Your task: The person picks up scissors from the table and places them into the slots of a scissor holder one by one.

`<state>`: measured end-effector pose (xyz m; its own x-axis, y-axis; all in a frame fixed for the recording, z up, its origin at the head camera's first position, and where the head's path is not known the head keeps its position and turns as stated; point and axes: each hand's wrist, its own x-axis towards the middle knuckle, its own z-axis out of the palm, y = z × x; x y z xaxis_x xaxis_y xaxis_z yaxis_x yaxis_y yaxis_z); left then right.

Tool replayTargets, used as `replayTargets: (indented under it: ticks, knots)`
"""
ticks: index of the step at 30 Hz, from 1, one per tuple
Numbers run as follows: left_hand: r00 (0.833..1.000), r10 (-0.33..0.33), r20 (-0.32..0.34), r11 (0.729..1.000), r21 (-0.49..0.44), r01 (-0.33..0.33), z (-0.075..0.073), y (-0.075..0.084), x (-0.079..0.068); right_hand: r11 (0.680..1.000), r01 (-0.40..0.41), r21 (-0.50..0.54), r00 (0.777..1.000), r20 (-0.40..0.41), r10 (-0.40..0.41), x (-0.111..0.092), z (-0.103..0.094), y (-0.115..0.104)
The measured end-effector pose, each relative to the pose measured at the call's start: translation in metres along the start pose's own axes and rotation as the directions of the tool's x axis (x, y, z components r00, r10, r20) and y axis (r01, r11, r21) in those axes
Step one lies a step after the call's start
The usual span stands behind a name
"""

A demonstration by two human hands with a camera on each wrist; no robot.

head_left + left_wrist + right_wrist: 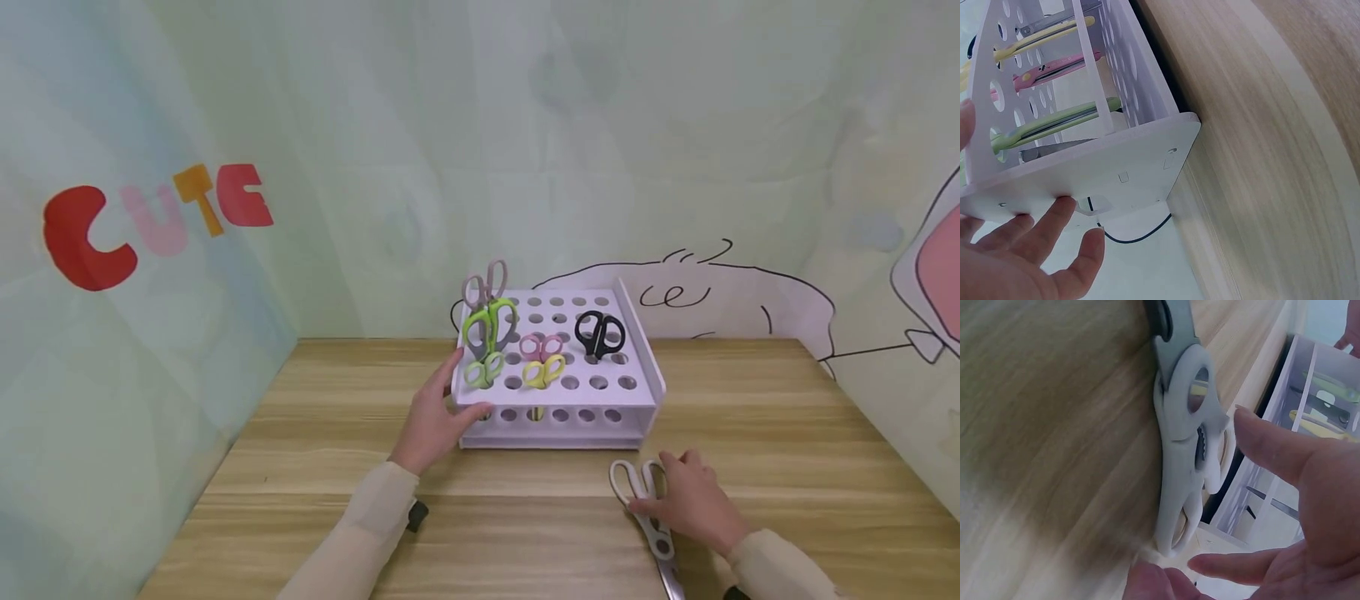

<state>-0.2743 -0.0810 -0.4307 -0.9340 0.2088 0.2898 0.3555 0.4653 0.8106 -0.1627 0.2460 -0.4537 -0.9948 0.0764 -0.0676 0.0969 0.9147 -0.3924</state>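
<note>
A white rack (540, 403) with rows of round holes holds several scissors upright. Among them are black scissors (599, 335), pink scissors (541, 347), yellow scissors (543, 372) and light green scissors (483, 370). My left hand (435, 423) rests at the rack's front left corner; its spread fingers (1050, 225) touch the outer side panel. In front of the rack, white-handled scissors (643, 508) lie on the table, blades toward me. My right hand (697, 500) is around their handles, thumb and fingers spread. In the right wrist view, the thumb (1272, 444) is beside the handles, not closed on them.
The wood-grain table (345, 392) runs back to a curtain (420, 167) with coloured letters and line drawings. Taller bright green scissors (490, 325) and mauve-handled scissors (486, 285) stand at the rack's left side, rising above the others.
</note>
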Motion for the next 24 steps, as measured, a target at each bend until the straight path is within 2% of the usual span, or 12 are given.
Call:
replayTargets:
  ticks: [7,16,24]
  knots:
    - [1.000,-0.004,0.006,1.000,-0.017,0.004,-0.001,0.000,-0.001,1.000,0.023,0.019,0.999,0.045,-0.024,0.006,0.000,0.001]
    - [1.000,0.000,0.002,1.000,-0.012,0.000,-0.001,0.002,0.000,0.988,0.037,0.151,0.987,0.149,-0.059,0.018,-0.005,0.001]
    - [1.000,-0.006,0.003,1.000,-0.001,0.006,-0.001,0.002,-0.001,0.982,0.002,0.187,0.979,0.199,-0.040,0.021,-0.007,-0.003]
